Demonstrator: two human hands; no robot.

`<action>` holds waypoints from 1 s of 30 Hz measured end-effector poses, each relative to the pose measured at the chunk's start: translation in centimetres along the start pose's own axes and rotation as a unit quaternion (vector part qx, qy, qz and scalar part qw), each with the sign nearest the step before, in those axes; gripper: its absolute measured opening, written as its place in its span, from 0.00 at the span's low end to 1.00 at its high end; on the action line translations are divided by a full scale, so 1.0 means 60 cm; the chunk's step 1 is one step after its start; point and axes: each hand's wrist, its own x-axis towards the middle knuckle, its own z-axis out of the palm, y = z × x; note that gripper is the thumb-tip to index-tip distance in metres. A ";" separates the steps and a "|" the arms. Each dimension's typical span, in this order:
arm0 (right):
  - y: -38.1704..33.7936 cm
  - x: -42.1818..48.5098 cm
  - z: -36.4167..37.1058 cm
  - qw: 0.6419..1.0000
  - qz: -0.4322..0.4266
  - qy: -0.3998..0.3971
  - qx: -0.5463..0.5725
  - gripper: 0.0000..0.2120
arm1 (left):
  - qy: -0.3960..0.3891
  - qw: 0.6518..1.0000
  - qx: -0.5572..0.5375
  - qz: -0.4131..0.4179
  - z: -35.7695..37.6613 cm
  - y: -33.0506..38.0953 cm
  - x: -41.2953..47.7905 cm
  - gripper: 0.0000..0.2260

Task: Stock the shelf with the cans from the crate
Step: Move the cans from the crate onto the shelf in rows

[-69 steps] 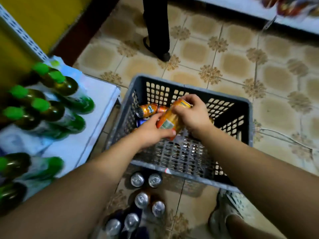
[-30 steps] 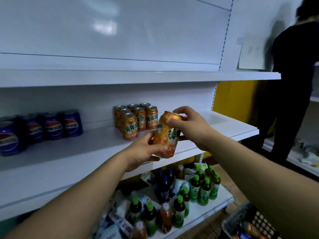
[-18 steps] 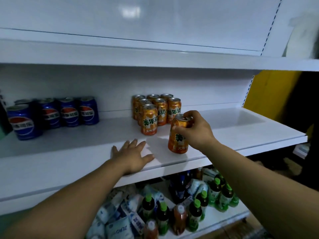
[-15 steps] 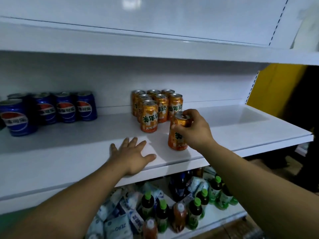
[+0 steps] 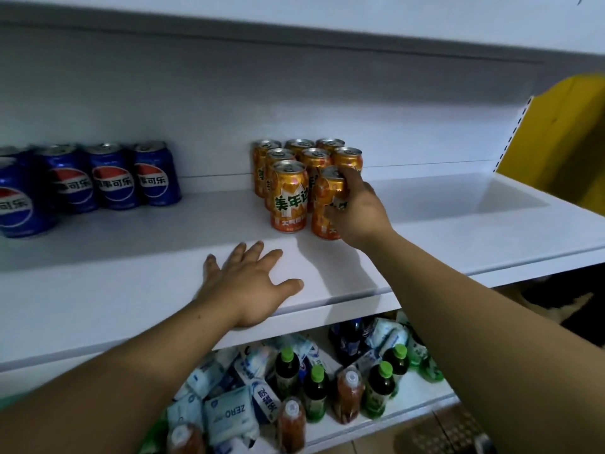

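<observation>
Orange can (image 5: 328,194): upright on shelf (image 5: 458,234), front row, just beside other orange cans (image 5: 289,196). Right hand (image 5: 358,216) curls round its side. Left hand (image 5: 252,286) lies flat on the shelf front, fingers spread, holding nothing. Judgement: thin smooth wall, probably full and weighty; grip mid-body, not rim.

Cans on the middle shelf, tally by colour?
Orange cans: 8, one gripped by the right hand
Blue Pepsi cans: 5 in view, row runs off the frame's left edge
Total: 13
</observation>
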 end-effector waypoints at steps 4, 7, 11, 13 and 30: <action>0.002 0.018 0.013 1.000 -0.010 0.001 -0.010 0.33 | 0.001 1.000 0.006 0.002 0.001 0.000 0.001 0.34; 0.002 0.029 0.024 1.000 -0.018 0.001 -0.007 0.33 | 0.000 1.000 0.008 0.001 0.001 0.000 0.002 0.34; 0.002 0.042 0.028 1.000 -0.008 -0.002 -0.014 0.33 | -0.001 1.000 0.005 0.001 0.001 -0.001 0.000 0.34; 0.000 0.048 0.030 1.000 -0.007 -0.008 -0.016 0.34 | 0.002 1.000 0.004 0.002 0.000 -0.002 0.000 0.34; -0.047 0.045 0.046 0.976 -0.076 -0.027 -0.202 0.38 | 0.017 1.000 0.002 0.008 0.003 0.000 0.002 0.35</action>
